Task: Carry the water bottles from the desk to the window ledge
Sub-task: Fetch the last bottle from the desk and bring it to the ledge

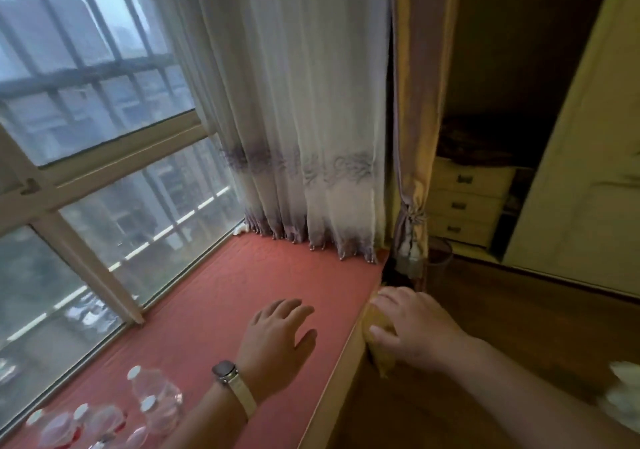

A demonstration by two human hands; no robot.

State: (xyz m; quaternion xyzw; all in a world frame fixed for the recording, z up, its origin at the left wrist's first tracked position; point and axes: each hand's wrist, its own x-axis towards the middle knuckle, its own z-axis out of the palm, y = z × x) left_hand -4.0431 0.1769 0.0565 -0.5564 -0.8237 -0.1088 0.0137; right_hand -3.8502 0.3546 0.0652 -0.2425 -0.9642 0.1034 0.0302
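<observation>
On the ledge's (242, 293) near-left corner stand water bottles (152, 400); left hand (277, 341) spread empty, right hand (412, 327) gripping yellow cloth (379, 344) at its front edge.

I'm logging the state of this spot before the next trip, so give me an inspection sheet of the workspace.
Surface: window ledge covered by a red quilted mat, mostly bare.
Job's things: clear water bottles with white caps grouped at the near left end of the ledge.
Clutter: nothing seen on the ledge.
Grips: left hand open above the mat, holding nothing, watch on the wrist; right hand at the ledge's edge on something yellow, unclear.
Cables: nothing seen.
Surroundings: barred window, sheer curtain, drawers, wooden floor.
</observation>
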